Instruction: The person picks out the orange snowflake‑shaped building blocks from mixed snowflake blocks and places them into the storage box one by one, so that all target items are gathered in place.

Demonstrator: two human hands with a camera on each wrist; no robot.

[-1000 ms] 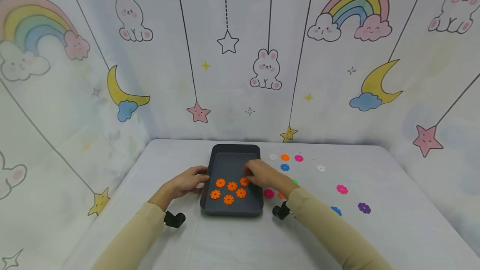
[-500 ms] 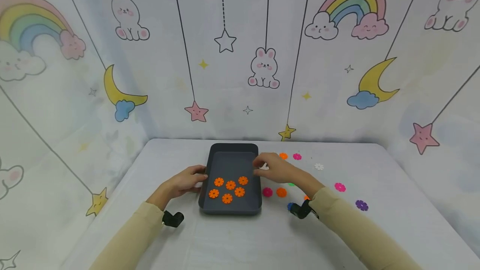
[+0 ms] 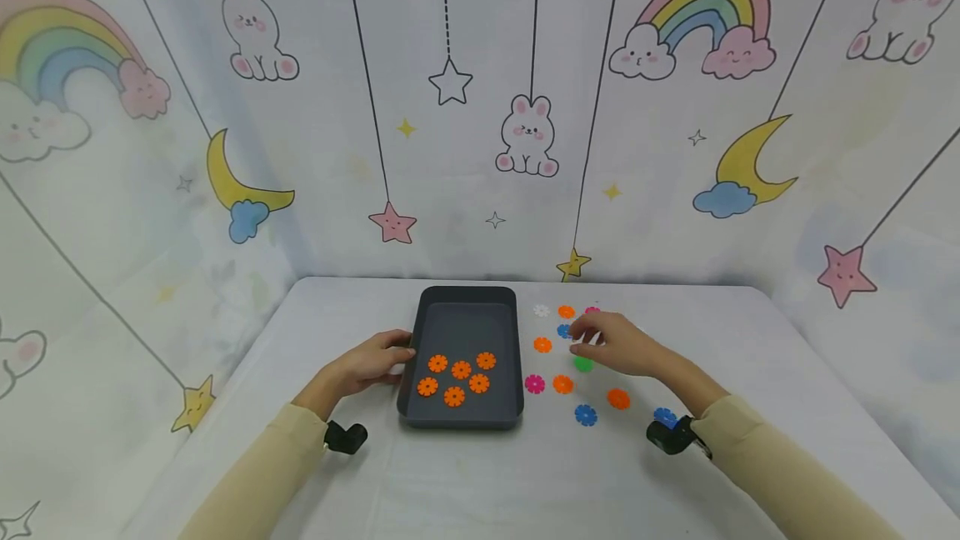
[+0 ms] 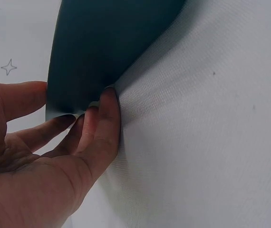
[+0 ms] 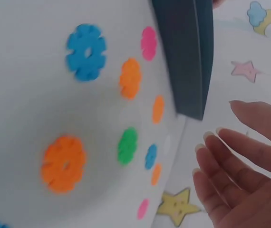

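In the head view my left hand (image 3: 375, 358) holds the left side of a dark grey tray (image 3: 465, 419). The left wrist view shows its thumb at the rim and its curled fingers against the outer wall of the tray (image 4: 97, 52). Several orange notched plastic discs (image 3: 454, 397) lie in the near half of the tray. My right hand (image 3: 618, 344) hovers right of the tray, over a green disc (image 3: 583, 364) and near a blue disc (image 3: 564, 331). Its fingers are loosely bent, with nothing between them in the right wrist view.
Right of the tray, loose discs lie on the white table: an orange disc (image 3: 618, 399), a blue disc (image 3: 586, 415), a pink disc (image 3: 535, 383), a white disc (image 3: 541, 311) and others. A patterned cloth backdrop (image 3: 495, 190) rises behind the table's far edge.
My right hand has left the orange disc at the tray's right side and moved right, out over the loose discs. The left hand stays at the tray.
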